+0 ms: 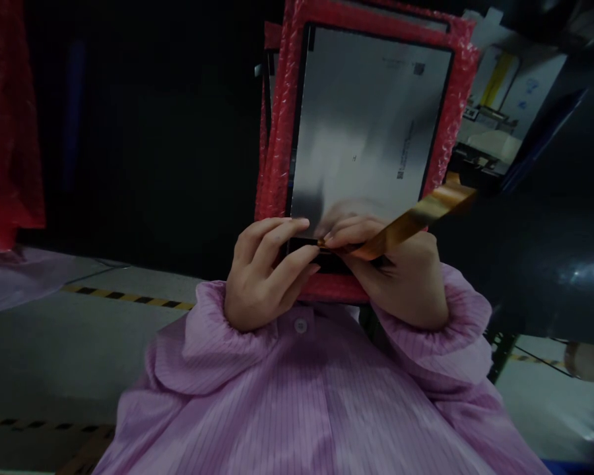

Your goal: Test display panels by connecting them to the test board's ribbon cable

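A flat display panel [361,132] with a silvery, mirror-like back and dark edges lies on red bubble wrap [280,145]. An amber flex cable [416,218] runs from the panel's near edge and rises to the right. My right hand [400,270] is closed around the cable's lower part, its fingertips by the panel's near edge. Opposite it, my left hand [267,270] has its fingers apart, fingertips resting on the panel's near left corner beside the cable's base. What lies under my right fingers is hidden.
More red bubble wrap [10,125] hangs at the far left. On the dark table [153,132], right of the panel, sits a pale tray-like board [539,86] with a yellow strip and a dark blue edge. Yellow-and-black tape [129,297] marks the floor.
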The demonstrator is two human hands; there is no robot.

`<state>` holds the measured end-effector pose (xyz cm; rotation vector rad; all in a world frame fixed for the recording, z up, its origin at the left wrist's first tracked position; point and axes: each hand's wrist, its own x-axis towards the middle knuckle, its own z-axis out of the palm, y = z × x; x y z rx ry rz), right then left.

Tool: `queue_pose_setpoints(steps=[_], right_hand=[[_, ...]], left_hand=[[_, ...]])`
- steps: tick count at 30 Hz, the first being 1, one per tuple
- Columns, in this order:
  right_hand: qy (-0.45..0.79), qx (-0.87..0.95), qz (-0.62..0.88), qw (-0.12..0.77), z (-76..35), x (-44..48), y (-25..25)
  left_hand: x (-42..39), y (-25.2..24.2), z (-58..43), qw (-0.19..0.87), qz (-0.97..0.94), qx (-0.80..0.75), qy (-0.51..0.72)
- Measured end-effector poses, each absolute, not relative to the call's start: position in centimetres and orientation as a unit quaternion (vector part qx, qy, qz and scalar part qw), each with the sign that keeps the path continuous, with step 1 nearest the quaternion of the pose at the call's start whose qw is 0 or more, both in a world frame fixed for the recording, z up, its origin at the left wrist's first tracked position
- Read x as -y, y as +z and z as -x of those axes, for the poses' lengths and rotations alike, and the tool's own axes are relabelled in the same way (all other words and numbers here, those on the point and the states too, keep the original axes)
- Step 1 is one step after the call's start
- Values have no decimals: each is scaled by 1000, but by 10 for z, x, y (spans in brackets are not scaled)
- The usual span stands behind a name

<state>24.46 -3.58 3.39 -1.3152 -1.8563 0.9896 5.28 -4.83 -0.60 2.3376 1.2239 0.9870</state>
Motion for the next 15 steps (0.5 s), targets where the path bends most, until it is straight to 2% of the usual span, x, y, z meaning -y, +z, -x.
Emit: queue_pose_setpoints(steps=[11, 15], right_hand=[[418, 694, 480, 336, -245, 33, 32], [427, 693, 469, 343, -245, 33, 31]], left_hand=[[50, -10, -59, 90, -814, -438, 369], [53, -11, -54, 54, -853, -390, 342]])
